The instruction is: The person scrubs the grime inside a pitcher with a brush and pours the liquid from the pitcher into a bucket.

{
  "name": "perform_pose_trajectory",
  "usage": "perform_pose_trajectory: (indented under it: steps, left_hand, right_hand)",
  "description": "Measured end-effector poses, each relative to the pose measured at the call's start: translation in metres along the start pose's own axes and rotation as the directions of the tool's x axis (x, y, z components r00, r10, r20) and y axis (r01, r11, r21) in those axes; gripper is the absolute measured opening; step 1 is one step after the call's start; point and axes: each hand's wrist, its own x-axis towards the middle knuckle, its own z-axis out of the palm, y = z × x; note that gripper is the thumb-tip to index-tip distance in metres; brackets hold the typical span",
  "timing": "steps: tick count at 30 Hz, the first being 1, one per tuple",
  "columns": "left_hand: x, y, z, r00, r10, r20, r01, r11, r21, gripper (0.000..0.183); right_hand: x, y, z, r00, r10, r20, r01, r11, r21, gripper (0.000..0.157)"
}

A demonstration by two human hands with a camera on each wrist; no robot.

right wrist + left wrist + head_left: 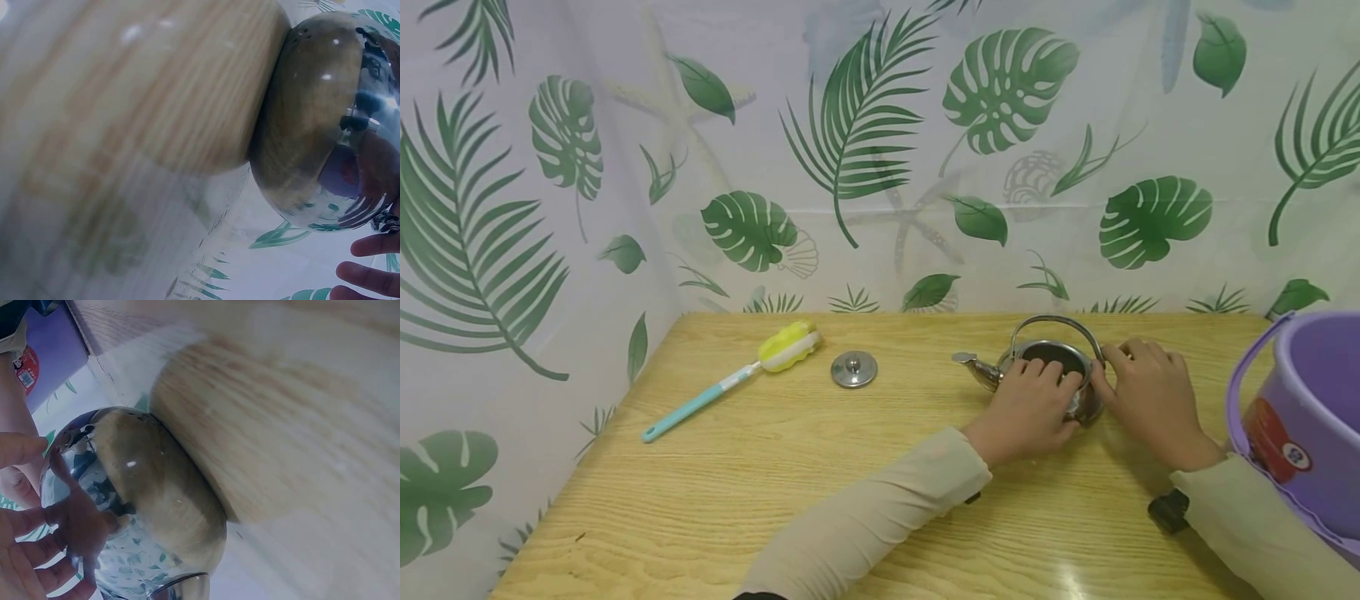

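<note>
A shiny steel teapot [1084,406] with its lid off stands upright on the wooden table, spout to the left and hoop handle [1060,319] raised. My left hand [1030,408] grips it from the front, its fingers bent over the rim into the opening. On the right side, my right hand [1150,404] pinches the pot by the foot of the handle with thumb and forefinger. Both wrist views show the rounded teapot body [162,500] close up, reflecting the hands. The round metal lid [853,369] lies apart, left of the spout.
A bottle brush [737,379] with a yellow-and-white sponge head and turquoise handle lies at the table's left. A purple bucket [1262,400] stands at the right, beside the right forearm. Behind the table [700,517] hangs a leaf-printed sheet [880,167].
</note>
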Motion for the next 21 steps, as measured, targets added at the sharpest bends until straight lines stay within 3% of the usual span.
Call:
perform_pose_trajectory:
  steps: [21]
  left_hand:
    - [-0.0007, 0.002, -0.0028, 1.0, -0.006, 0.02, 0.005, 1.0, 0.011, 0.047]
  right_hand:
    - [-0.0001, -0.0003, 0.0, 1.0, 0.009, -0.012, -0.009, 1.0, 0.011, 0.023]
